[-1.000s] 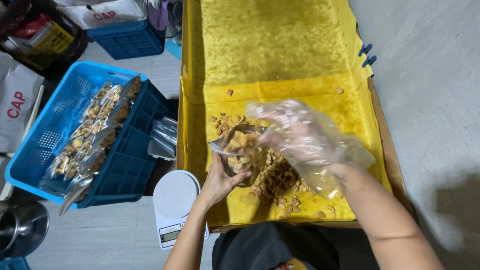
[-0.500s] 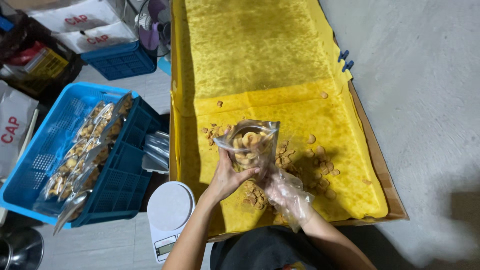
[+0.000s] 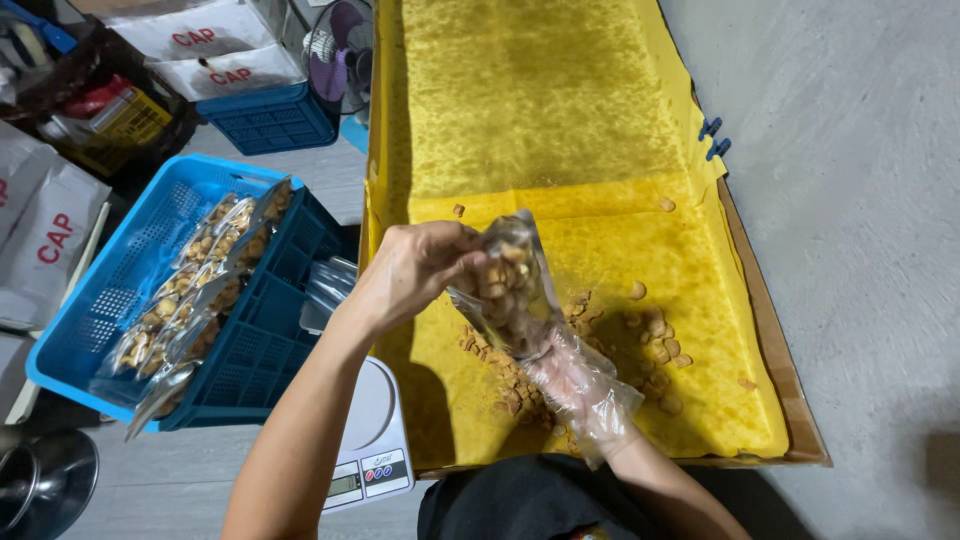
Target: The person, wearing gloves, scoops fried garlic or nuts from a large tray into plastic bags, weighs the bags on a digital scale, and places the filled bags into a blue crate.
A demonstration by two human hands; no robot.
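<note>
My left hand (image 3: 415,268) grips the top of a clear plastic pouch (image 3: 510,285) filled with small brown snack pieces and holds it above the yellow-lined tray (image 3: 560,120). Under the pouch, my right hand (image 3: 580,385) wears a clear plastic glove and supports the pouch's bottom. Loose snack pieces (image 3: 650,335) lie scattered on the yellow paper around and below both hands.
A blue plastic crate (image 3: 120,290) at the left holds several filled pouches. A white digital scale (image 3: 370,445) sits by the tray's near left corner. Empty clear bags (image 3: 325,290) lie between crate and tray. A second blue crate (image 3: 265,115), sacks and a metal bowl (image 3: 40,485) stand further left.
My left hand has tipped the filled pouch onto its side and lifted it slightly. My gloved right hand came from the loose pieces to under the pouch's bottom.
</note>
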